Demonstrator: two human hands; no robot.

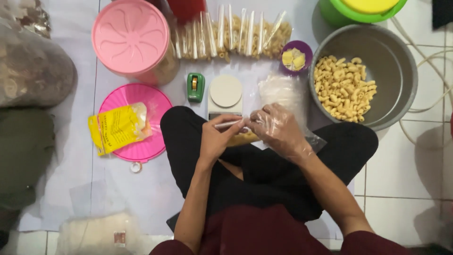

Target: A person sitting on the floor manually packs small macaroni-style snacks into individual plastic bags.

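Note:
I sit cross-legged on the floor in black trousers. My left hand (pixel 218 137) is bare and pinches the folded top of a small clear bag of yellow snack pieces (pixel 241 138) held over my lap. My right hand (pixel 279 130), in a thin clear plastic glove, grips the same bag top from the right. Just beyond my hands a small white kitchen scale (pixel 225 94) stands on the paper-covered floor, with a green tape dispenser (pixel 195 87) to its left.
A metal basin (pixel 395 56) with loose curled snacks is far right. A row of filled clear bags (pixel 231 35) lies at the back beside a pink-lidded jar (pixel 130 38). A pink lid (pixel 155 101) carries a yellow packet (pixel 118 127). Small purple cup (pixel 297 57), stack of empty bags (pixel 282 92).

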